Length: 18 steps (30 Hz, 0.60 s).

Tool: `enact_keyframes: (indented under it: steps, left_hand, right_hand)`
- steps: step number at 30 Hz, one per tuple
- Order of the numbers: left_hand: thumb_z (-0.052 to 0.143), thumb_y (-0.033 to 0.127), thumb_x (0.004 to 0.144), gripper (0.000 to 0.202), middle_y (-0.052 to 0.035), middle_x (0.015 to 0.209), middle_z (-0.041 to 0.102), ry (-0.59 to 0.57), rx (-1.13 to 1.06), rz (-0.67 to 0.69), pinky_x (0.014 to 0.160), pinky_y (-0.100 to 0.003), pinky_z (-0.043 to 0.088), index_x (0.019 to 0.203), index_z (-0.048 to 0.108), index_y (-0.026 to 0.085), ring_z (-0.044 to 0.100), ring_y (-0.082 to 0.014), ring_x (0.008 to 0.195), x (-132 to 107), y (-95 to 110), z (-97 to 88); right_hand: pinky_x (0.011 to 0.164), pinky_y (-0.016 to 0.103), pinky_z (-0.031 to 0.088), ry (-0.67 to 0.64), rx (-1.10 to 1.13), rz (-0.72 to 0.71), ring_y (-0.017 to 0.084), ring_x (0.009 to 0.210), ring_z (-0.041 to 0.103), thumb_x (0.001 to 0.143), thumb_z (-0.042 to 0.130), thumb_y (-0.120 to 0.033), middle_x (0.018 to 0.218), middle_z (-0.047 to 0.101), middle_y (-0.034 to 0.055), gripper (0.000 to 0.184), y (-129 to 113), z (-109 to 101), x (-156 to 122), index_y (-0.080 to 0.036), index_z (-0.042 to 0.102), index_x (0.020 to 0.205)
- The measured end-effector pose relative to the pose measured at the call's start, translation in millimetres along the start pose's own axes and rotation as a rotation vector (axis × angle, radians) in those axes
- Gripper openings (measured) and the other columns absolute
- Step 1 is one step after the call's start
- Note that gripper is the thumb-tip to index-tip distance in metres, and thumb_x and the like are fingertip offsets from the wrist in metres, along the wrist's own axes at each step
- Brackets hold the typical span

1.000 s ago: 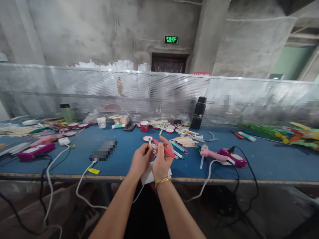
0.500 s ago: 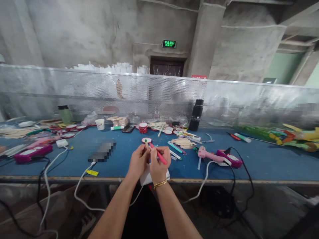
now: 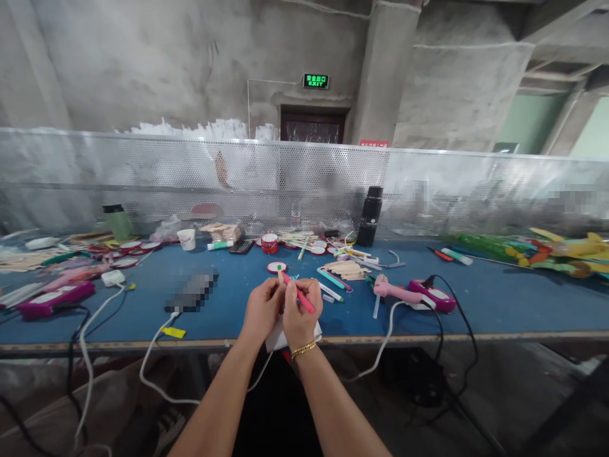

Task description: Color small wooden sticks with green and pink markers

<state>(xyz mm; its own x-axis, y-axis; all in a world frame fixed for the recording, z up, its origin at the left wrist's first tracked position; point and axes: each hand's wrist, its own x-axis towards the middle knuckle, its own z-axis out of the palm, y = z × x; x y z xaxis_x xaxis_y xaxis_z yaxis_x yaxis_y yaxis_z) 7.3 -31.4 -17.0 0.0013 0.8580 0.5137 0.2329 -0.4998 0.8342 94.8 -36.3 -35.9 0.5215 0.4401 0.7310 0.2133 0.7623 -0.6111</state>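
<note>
My left hand (image 3: 261, 309) is closed round a wooden craft stick (image 3: 280, 277) with a green tip, held upright over the near edge of the blue table (image 3: 499, 304). My right hand (image 3: 299, 312) grips a pink marker pen (image 3: 301, 297), its tip at the stick. Both hands touch, with a gold bracelet on the right wrist. A white pad (image 3: 276, 339) lies under them at the table's edge.
A pink glue gun (image 3: 397, 292) on a purple stand (image 3: 435, 297) sits to the right, cables hanging off the edge. Loose sticks (image 3: 347, 269), pens, red-rimmed discs (image 3: 276, 267) and a black bottle (image 3: 370, 216) lie behind. A perforated metal screen (image 3: 143, 171) backs the table.
Both hands have drawn slightly nearer and lower, staying together on the stick and pen. The view has shifted a little to the right.
</note>
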Motion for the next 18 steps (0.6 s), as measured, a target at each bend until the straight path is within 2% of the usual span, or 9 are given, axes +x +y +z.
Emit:
enact_keyframes:
  steps: [7,18]
  left_hand:
    - [0.058,0.041,0.089,0.029,0.0007,0.067,0.062,-0.007,0.051,0.021,0.062,-0.025,0.038,0.071,0.062,0.019,0.050,-0.0146,0.065,1.2,0.1,-0.3]
    - [0.057,0.039,0.090,0.027,0.0018,0.068,0.060,-0.011,0.074,0.038,0.068,-0.025,0.040,0.072,0.060,0.019,0.050,-0.0148,0.068,2.0,-5.5,-0.7]
  right_hand:
    - [0.080,0.035,0.047,-0.016,-0.005,-0.031,0.017,0.077,0.058,0.097,0.058,-0.032,0.081,0.062,0.0005,0.016,1.2,0.9,-0.4,-0.022,0.056,0.084]
    - [0.076,0.033,0.047,-0.009,-0.038,-0.051,0.017,0.074,0.058,0.097,0.058,-0.033,0.079,0.061,-0.0004,0.018,3.6,1.6,0.5,-0.022,0.056,0.083]
